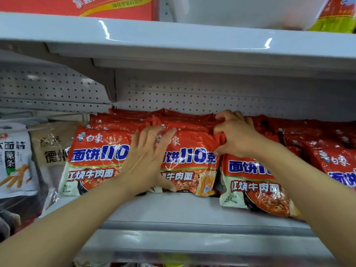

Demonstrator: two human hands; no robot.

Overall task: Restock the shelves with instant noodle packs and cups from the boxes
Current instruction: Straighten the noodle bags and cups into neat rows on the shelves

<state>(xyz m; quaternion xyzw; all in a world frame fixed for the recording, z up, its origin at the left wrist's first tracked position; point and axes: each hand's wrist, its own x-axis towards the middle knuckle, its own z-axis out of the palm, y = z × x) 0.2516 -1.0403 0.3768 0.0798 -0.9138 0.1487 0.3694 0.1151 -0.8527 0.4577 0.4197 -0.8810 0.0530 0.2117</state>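
Note:
Red instant noodle packs with blue lettering stand in rows on a white shelf (173, 209). My left hand (148, 160) presses flat, fingers spread, against the fronts of the left pack (96, 158) and the middle pack (190, 162). My right hand (235, 135) curls its fingers over the top right edge of the middle row, pinching the wrapper. A further pack (252, 185) leans forward just under my right wrist, and more red packs (335, 162) fill the shelf to the right.
A brown paper bag (52, 147) and a white snack bag (15, 158) stand left of the noodles. The upper shelf (173, 39) hangs close overhead, carrying a red carton (107, 6). Perforated back panel (192, 97) behind.

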